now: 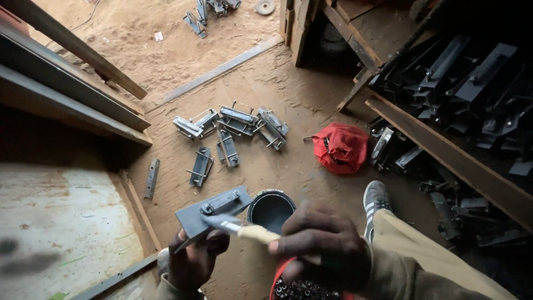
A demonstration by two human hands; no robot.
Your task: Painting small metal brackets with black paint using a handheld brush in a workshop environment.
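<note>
Head view looks down on a sandy dirt floor [288, 94] that fills most of the frame. At the right, a dark heap of black painted metal brackets [472, 83] lies behind a slanting rusty steel beam [455, 161]. A crumpled red cloth bag [340, 147] sits right of centre, and a scatter of bare grey steel latches [230, 130] lies in the middle of the frame. At lower centre stands a round black paint tin [270, 209], just beside the hands. The left hand [191, 261] closes its fingers around the lower corner of a flat grey steel plate with a bolt fitting [214, 210], holding it tilted above the floor. The right hand [322, 244] pinches the pale wooden-handled paintbrush [244, 229], its bristles touching the plate's edge.
</note>
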